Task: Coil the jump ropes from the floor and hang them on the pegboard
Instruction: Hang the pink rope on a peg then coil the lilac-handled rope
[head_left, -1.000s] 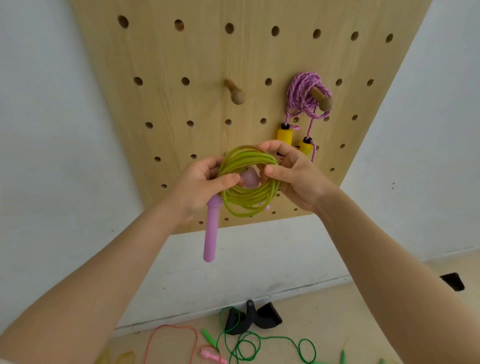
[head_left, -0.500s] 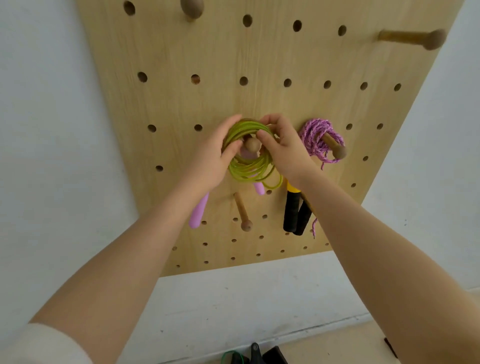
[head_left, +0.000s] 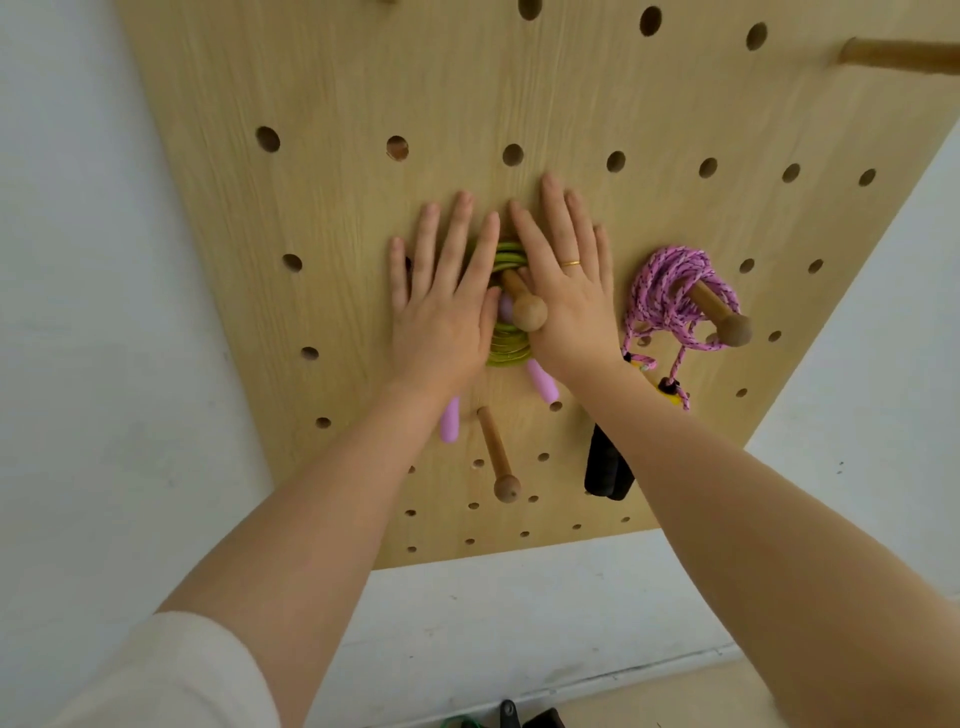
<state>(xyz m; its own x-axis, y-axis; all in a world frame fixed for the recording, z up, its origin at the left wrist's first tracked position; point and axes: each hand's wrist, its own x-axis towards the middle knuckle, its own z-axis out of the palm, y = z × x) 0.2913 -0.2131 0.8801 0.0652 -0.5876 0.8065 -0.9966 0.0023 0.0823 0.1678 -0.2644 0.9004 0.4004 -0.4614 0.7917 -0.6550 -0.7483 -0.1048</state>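
Note:
A coiled green jump rope (head_left: 508, 349) with pink handles (head_left: 542, 382) hangs over a wooden peg (head_left: 525, 306) on the pegboard (head_left: 322, 93). My left hand (head_left: 441, 306) lies flat on the coil's left side, fingers spread against the board. On the coil's right side my right hand (head_left: 569, 291), wearing a ring, presses flat in the same way. Most of the coil is hidden under both palms. A pink braided rope (head_left: 662, 291) with yellow and black handles (head_left: 609, 467) hangs on the peg (head_left: 719, 317) to the right.
A bare peg (head_left: 498, 462) sticks out below the green coil, and another peg (head_left: 898, 54) at the top right. White wall surrounds the board. At the bottom edge, a bit of green rope (head_left: 460, 722) and a black object (head_left: 524, 717) lie on the floor.
Both hands lifted the green coil up and slid it over the peg. The fingers then let go and flattened against the coil and board. The view moved closer and upward.

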